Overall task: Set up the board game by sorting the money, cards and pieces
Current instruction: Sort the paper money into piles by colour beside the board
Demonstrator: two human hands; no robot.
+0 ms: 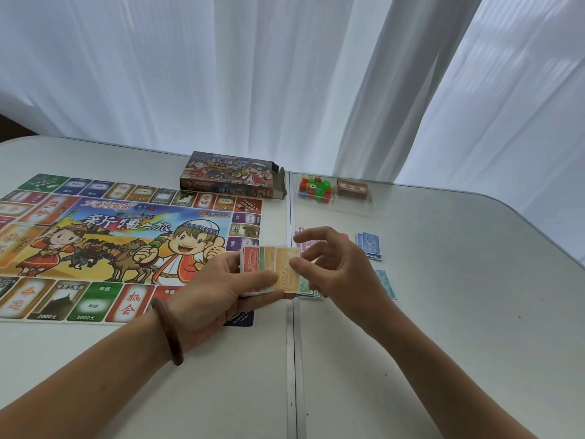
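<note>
Paper play-money notes [258,269], a thick fanned stack showing red, green and orange faces, sit just below the middle of the frame. The left hand [215,283] grips them, thumb across the top and fingers curled underneath. The right hand [338,264] pinches the right edge of the top orange note [285,275], thumb on its face and fingers curled.

On the white table [443,312] around that hand I count four flat sorted piles: a purple pile [305,246], a blue pile [370,245], a teal pile [387,285] and a green pile [308,289]. A red sliver by the purple one is too hidden to count.

At left centre lies one colourful printed game board [110,236]. Above it is one cardboard game box [231,175], its end flap open. Right of the box, one clear plastic tray [334,205] holds a heap of small coloured plastic pieces [321,185], one white die [312,187] and one brown card deck [352,186]. One brown wooden bangle [172,334] circles the left wrist.
</note>
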